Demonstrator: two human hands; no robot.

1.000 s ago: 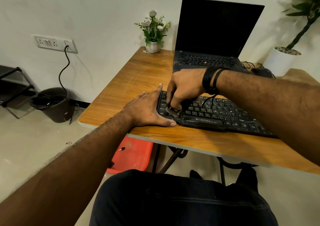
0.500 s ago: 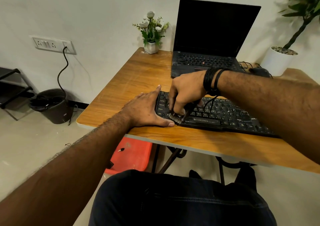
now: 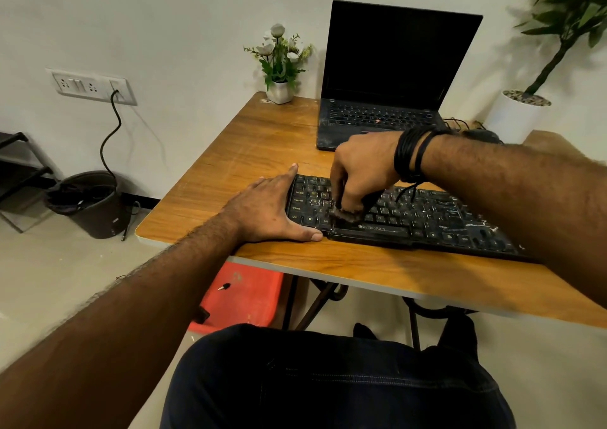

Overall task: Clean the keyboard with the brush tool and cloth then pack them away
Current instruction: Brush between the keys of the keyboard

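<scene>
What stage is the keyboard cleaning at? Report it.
Done: nothing clearly finished; white specks remain on the keyboard's right half. In hand: right hand works the brush on the left-side keys; left hand steadies the keyboard's end. Left: cloth wipe, packing; no cloth visible.

Both forearms bare to the frame edge, no sleeves visible; dark hair along both. Left hand (image 3: pixel 274 210): no rings, watch or bands seen. Right hand (image 3: pixel 363 169): no rings seen. Right wrist carries a stack of black cord bands (image 3: pixel 410 154), several loops wound together, with a thin loose end hanging below the wrist. Lap at bottom of frame: dark navy trousers (image 3: pixel 335 382) with a visible stitched seam line.
</scene>
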